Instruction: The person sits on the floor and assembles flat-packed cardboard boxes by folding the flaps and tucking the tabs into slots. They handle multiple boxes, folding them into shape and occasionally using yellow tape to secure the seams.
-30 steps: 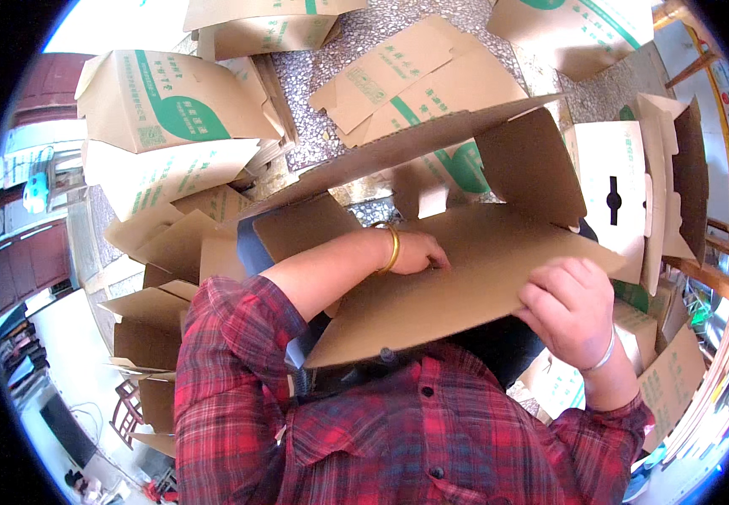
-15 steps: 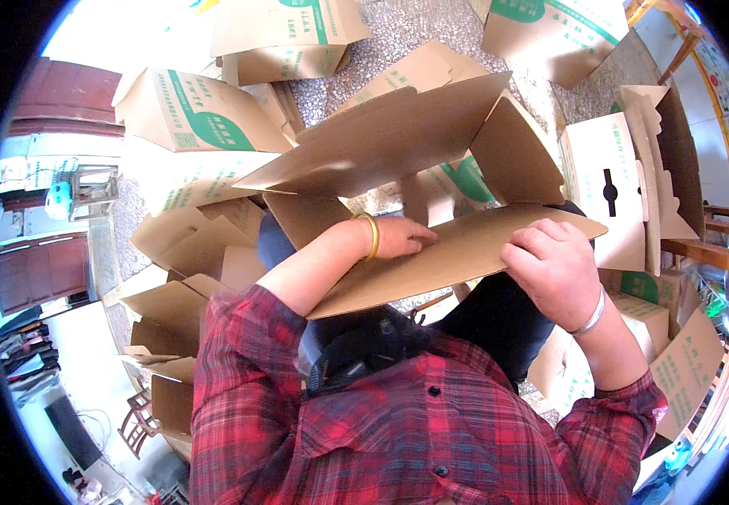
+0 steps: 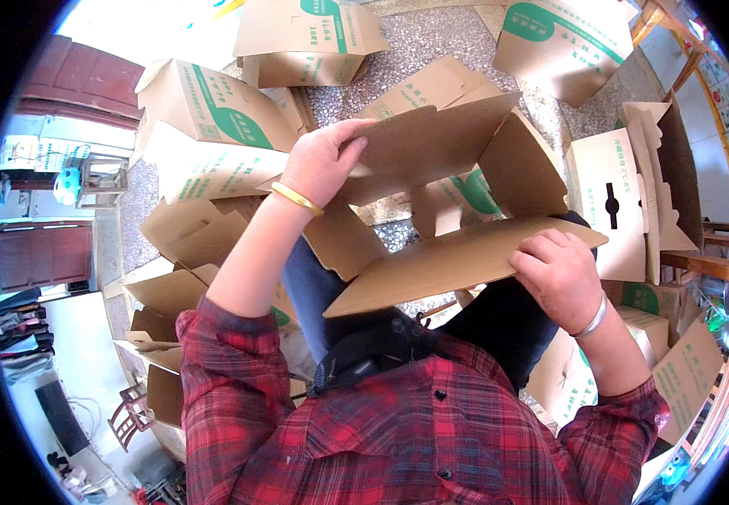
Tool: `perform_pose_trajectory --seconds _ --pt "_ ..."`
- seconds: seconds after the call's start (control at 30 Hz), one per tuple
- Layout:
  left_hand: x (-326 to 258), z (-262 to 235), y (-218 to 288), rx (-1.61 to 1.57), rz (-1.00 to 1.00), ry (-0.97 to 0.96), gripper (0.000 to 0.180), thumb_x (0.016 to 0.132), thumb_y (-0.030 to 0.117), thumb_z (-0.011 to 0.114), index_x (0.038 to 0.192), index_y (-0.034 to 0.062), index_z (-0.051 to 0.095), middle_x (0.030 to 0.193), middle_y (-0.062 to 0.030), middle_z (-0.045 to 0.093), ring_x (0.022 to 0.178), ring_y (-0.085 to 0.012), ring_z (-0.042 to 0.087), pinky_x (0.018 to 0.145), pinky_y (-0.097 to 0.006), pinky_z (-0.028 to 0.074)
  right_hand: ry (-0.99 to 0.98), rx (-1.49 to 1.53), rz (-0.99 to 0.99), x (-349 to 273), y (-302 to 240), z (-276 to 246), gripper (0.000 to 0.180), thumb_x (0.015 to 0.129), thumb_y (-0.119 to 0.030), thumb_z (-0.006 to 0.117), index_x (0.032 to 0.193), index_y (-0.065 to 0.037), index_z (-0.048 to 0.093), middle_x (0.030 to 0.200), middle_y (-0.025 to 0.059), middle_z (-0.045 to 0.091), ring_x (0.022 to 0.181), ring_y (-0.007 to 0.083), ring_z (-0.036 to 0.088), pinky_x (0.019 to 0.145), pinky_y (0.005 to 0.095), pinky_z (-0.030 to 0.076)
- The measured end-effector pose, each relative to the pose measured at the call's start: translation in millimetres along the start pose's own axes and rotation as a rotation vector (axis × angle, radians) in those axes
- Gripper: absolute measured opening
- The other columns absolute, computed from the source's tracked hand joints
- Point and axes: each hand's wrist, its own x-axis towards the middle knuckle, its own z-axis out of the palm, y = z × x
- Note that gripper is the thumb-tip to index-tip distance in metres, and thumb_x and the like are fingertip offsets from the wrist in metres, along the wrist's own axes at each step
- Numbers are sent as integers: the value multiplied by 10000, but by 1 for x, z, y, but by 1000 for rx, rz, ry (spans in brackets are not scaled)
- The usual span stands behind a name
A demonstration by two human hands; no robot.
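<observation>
Looking down from the head camera, we see our two hands working an open brown cardboard box (image 3: 457,202) held above our lap, its long axis running from lower left to upper right across the view. Our left hand (image 3: 324,160), with a gold bangle (image 3: 295,199) at the wrist, reaches up and away from us, fingers curled together over the edge of the far flap (image 3: 419,143), thumb underneath, so it is clamped on that flap. Our right hand (image 3: 560,276), wearing a silver bangle (image 3: 592,320), sits lower and closer to our body, fingers bent together and pinching the right end of the near flap (image 3: 449,263), which lies almost flat and stretches leftward from those fingers. The box's hollow opens between the two hands; the right hand is the nearer one to us. Our red plaid shirt (image 3: 432,438) fills the bottom of the view. Around us on the speckled floor (image 3: 432,42) lie many more folded and assembled cartons (image 3: 213,105) with green printing, touching and overlapping one another.
</observation>
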Motion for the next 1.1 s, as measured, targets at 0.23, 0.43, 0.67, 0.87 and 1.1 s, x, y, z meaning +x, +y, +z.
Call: perform_pose_trajectory --seconds 0.23,0.43,0.67,0.87,1.1 --pt "-4 35 10 43 199 103 276 865 59 581 1131 108 634 962 -160 655 855 -290 643 748 -343 515 -48 -25 -16 4 -1 2 131 701 -128 590 828 -97 597 811 32 595 779 208 588 642 331 451" --pt "-3 41 -6 250 448 222 347 823 15 557 1161 75 605 1070 -99 658 892 -259 644 806 -350 525 -67 -8 -12 14 2 1 132 709 -123 597 838 -94 598 819 31 600 784 211 591 650 328 459" --pt "-11 43 -2 243 471 169 386 804 5 534 1182 57 590 1107 -123 646 949 -267 637 849 -350 520 -56 -10 3 14 1 3 129 711 -125 600 836 -92 598 810 32 600 785 213 593 656 332 467" --pt "-46 67 4 199 517 -36 429 782 68 533 1210 35 546 1214 -130 588 1090 -262 584 949 -376 465 -21 13 1 16 2 3 123 721 -128 594 836 -86 601 803 35 599 785 217 595 657 332 469" --pt "-53 70 -1 147 578 -220 455 796 31 531 1252 26 524 1278 -146 544 1164 -292 541 1004 -376 430 -35 8 -9 10 2 4 127 720 -124 593 839 -81 598 807 38 596 783 222 593 663 336 474"
